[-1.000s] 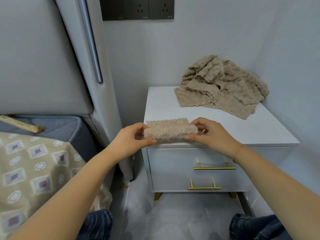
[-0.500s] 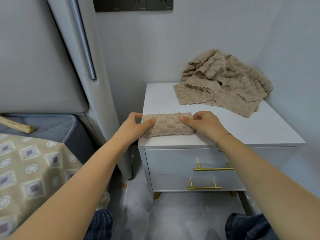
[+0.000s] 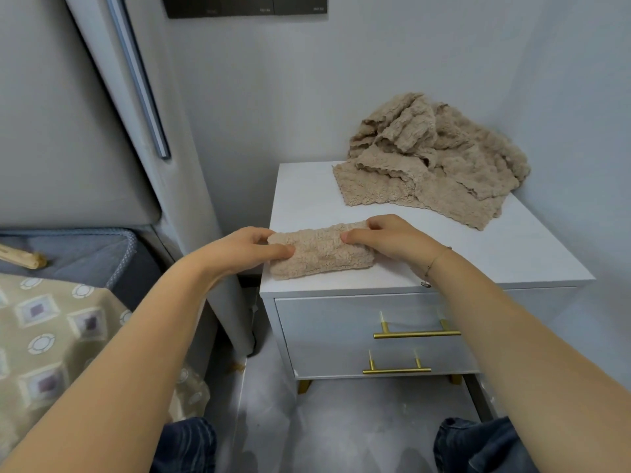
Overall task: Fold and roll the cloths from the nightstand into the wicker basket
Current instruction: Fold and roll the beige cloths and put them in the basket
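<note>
A beige fluffy cloth (image 3: 321, 254), folded into a narrow band, lies along the front left of the white nightstand top (image 3: 512, 254). My left hand (image 3: 239, 249) pinches its left end, thumb on top. My right hand (image 3: 389, 238) grips its right end with curled fingers and the thumb laid across the cloth. A heap of several loose beige cloths (image 3: 440, 158) is piled at the back right of the nightstand, against the wall. No wicker basket is in view.
The nightstand has two drawers with gold handles (image 3: 416, 333). A grey padded headboard (image 3: 68, 131) and a bed with a patterned cover (image 3: 51, 329) stand at the left. A wooden stick (image 3: 20, 257) lies on the blue mattress edge. Grey floor below.
Both hands have brought the folded cloth from the air in front of the nightstand down onto its top, and still hold its two ends.
</note>
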`<action>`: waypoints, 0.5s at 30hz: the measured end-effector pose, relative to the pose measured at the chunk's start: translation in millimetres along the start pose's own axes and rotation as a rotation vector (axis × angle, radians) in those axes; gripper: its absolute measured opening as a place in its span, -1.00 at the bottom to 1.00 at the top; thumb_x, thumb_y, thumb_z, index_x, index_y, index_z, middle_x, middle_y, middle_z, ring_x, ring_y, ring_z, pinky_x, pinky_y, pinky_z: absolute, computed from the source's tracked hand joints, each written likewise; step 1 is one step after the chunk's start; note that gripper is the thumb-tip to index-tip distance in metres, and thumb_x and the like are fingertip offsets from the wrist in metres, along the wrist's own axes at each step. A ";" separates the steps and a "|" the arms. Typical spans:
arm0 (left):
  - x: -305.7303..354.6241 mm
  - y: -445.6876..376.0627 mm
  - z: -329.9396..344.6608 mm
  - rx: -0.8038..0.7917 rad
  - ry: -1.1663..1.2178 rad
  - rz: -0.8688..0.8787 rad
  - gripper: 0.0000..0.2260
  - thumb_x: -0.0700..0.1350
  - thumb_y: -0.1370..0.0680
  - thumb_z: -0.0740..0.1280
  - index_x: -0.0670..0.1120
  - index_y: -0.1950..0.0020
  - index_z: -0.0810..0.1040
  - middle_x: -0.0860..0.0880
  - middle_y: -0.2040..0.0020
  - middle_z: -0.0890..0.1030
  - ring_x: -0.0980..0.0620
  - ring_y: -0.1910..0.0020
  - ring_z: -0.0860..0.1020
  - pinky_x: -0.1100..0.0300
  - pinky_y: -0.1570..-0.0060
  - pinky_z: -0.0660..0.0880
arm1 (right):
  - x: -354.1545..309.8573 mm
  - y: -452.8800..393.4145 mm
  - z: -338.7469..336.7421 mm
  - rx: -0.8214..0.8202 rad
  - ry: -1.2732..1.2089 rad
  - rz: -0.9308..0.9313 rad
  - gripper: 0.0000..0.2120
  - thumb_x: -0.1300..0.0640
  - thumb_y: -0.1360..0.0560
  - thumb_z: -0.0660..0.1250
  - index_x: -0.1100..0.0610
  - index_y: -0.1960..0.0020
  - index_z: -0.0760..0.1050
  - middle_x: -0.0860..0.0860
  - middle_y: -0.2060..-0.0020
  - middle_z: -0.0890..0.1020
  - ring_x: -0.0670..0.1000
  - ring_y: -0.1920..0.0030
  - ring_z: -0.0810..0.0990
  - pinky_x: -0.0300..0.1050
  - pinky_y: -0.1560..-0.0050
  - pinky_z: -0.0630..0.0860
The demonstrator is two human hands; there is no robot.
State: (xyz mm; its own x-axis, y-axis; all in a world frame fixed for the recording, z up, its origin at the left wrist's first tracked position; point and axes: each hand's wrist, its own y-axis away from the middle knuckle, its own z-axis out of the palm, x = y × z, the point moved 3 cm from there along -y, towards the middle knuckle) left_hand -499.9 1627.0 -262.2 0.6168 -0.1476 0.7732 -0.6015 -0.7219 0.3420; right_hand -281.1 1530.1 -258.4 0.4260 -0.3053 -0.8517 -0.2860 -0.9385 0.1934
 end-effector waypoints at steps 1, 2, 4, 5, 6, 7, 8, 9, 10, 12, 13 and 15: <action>0.6 1.5 -0.3 -0.002 0.010 0.015 -0.76 0.02 -0.51 0.42 -0.02 -0.14 0.60 0.07 -0.08 0.68 0.13 -0.07 0.62 0.16 -0.25 0.46 | 0.2 1.2 -1.2 -0.018 -0.033 -0.004 -0.64 -0.06 -0.42 0.45 0.12 0.25 0.33 0.03 0.32 0.36 -0.03 0.31 0.33 -0.16 0.24 0.20; 1.0 3.3 -0.8 -0.008 0.014 0.028 -0.75 0.00 -0.49 0.44 -0.01 -0.14 0.61 0.06 -0.07 0.68 0.11 -0.08 0.63 0.12 -0.29 0.45 | 1.5 1.9 -2.4 -0.038 -0.063 -0.011 -0.66 -0.05 -0.42 0.46 0.13 0.22 0.37 0.05 0.30 0.38 -0.01 0.27 0.35 -0.15 0.18 0.23; 4.2 7.1 -0.1 -0.036 0.007 0.050 -0.71 0.00 -0.45 0.49 0.00 -0.14 0.61 0.01 -0.08 0.68 0.07 -0.09 0.62 0.08 -0.30 0.45 | 3.6 4.8 -6.3 -0.078 -0.123 -0.035 -0.69 -0.02 -0.41 0.48 0.13 0.13 0.42 0.08 0.25 0.40 0.01 0.23 0.38 -0.14 0.12 0.28; 6.6 9.0 1.4 -0.048 0.001 0.059 -0.70 -0.01 -0.43 0.50 0.00 -0.14 0.61 0.00 -0.08 0.67 0.05 -0.10 0.62 0.07 -0.30 0.45 | 4.5 6.8 -8.1 -0.099 -0.169 -0.041 -0.71 0.01 -0.41 0.49 0.14 0.07 0.44 0.08 0.23 0.42 0.00 0.22 0.40 -0.15 0.11 0.31; 8.3 10.7 3.0 -0.056 -0.002 0.072 -0.69 -0.02 -0.42 0.52 -0.01 -0.13 0.61 -0.01 -0.09 0.67 0.05 -0.10 0.62 0.06 -0.31 0.44 | 5.3 9.1 -9.9 -0.121 -0.228 -0.038 -0.70 0.05 -0.41 0.49 0.17 0.01 0.46 0.09 0.19 0.45 -0.03 0.22 0.44 -0.18 0.10 0.34; 10.8 12.5 5.7 -0.064 -0.007 0.088 -0.67 -0.04 -0.40 0.53 -0.02 -0.13 0.60 0.00 -0.08 0.67 0.05 -0.10 0.61 0.05 -0.31 0.44 | 6.3 11.6 -11.7 -0.140 -0.296 -0.034 -0.66 0.09 -0.41 0.49 0.21 -0.07 0.47 0.10 0.15 0.48 -0.06 0.20 0.48 -0.19 0.08 0.36; 13.9 14.4 9.3 -0.071 -0.012 0.104 -0.64 -0.03 -0.37 0.56 -0.04 -0.12 0.59 0.01 -0.07 0.67 0.06 -0.10 0.61 0.04 -0.32 0.43 | 7.6 13.5 -13.2 -0.156 -0.366 -0.035 -0.62 0.14 -0.39 0.51 0.22 -0.12 0.47 0.11 0.11 0.49 -0.06 0.16 0.50 -0.16 0.05 0.37; 16.4 16.2 12.5 -0.073 -0.013 0.116 -0.57 0.00 -0.31 0.59 -0.06 -0.11 0.57 0.02 -0.05 0.67 0.06 -0.08 0.61 0.03 -0.32 0.43 | 8.1 14.9 -13.7 -0.167 -0.431 -0.043 -0.57 0.18 -0.36 0.53 0.21 -0.16 0.46 0.13 0.08 0.49 -0.04 0.12 0.52 -0.11 0.01 0.38; 18.9 17.7 15.5 -0.077 -0.006 0.126 -0.49 0.05 -0.24 0.60 -0.06 -0.11 0.54 0.02 -0.03 0.67 0.04 -0.07 0.61 0.01 -0.31 0.43 | 8.5 15.9 -14.7 -0.166 -0.489 -0.049 -0.51 0.22 -0.32 0.54 0.19 -0.18 0.45 0.13 0.08 0.52 -0.01 0.09 0.54 -0.08 -0.01 0.40; 23.0 19.0 21.2 -0.093 0.043 0.137 -0.37 0.10 -0.18 0.60 -0.02 -0.16 0.46 0.02 -0.03 0.67 0.00 -0.08 0.62 0.00 -0.31 0.42 | 6.6 19.5 -19.2 -0.140 -0.572 -0.063 -0.45 0.28 -0.27 0.54 0.18 -0.21 0.43 0.06 0.11 0.60 -0.03 0.10 0.59 -0.10 -0.02 0.45; 26.0 20.4 24.7 -0.110 0.076 0.146 -0.33 0.08 -0.20 0.62 0.02 -0.21 0.42 0.03 -0.05 0.67 0.00 -0.08 0.62 0.02 -0.31 0.42 | 5.2 21.9 -22.2 -0.121 -0.593 -0.074 -0.44 0.29 -0.28 0.53 0.18 -0.23 0.43 0.04 0.10 0.62 -0.04 0.11 0.59 -0.11 -0.01 0.47; 34.2 23.9 34.9 -0.129 0.103 0.176 -0.30 0.07 -0.30 0.59 0.13 -0.34 0.33 0.06 -0.11 0.63 0.08 -0.09 0.62 0.13 -0.27 0.46 | 5.2 25.5 -28.5 -0.087 -0.628 -0.091 -0.36 0.29 -0.27 0.55 0.20 -0.29 0.42 0.09 0.02 0.61 0.01 0.05 0.58 -0.09 -0.02 0.50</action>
State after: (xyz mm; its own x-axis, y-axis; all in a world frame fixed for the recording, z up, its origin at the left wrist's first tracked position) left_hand -475.4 1581.1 -246.2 0.4456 -0.1890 0.8751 -0.7590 -0.5980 0.2573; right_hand -261.8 1500.0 -244.1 -0.1468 -0.0960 -0.9845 -0.1904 -0.9739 0.1233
